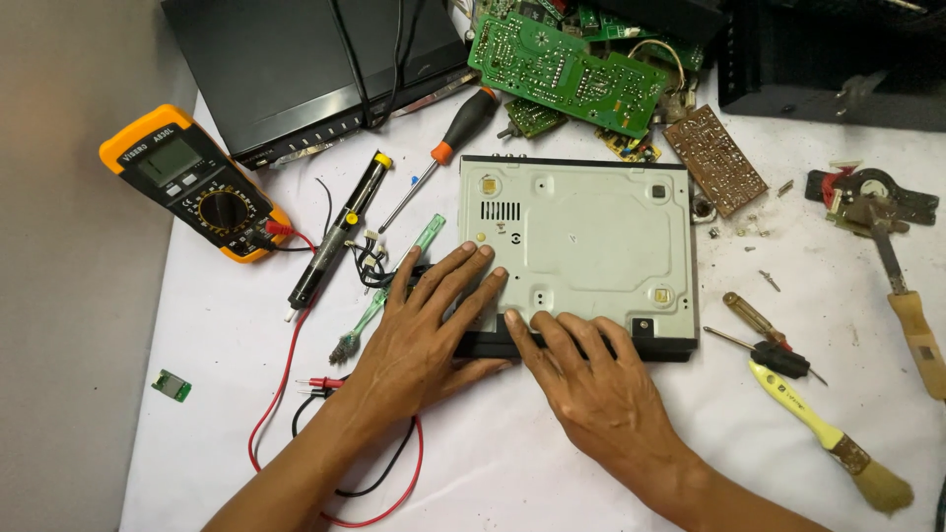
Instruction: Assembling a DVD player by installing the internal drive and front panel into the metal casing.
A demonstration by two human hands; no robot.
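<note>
both hands lie flat, fingers spread, gripping nothing: left hand [424,330] and right hand [591,379] press the 6 o'clock edge of the grey metal player chassis [581,241] lying mid-desk [532,463]; a multimeter [192,182] sits at 10 o'clock.

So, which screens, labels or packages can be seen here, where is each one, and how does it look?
Multimeter: far left on the white table, orange case, grey blank rectangular screen, round dial below it.
Label strip on the yellow-handled brush: right of the right hand, small dark markings.
No packages or signs visible.
</note>
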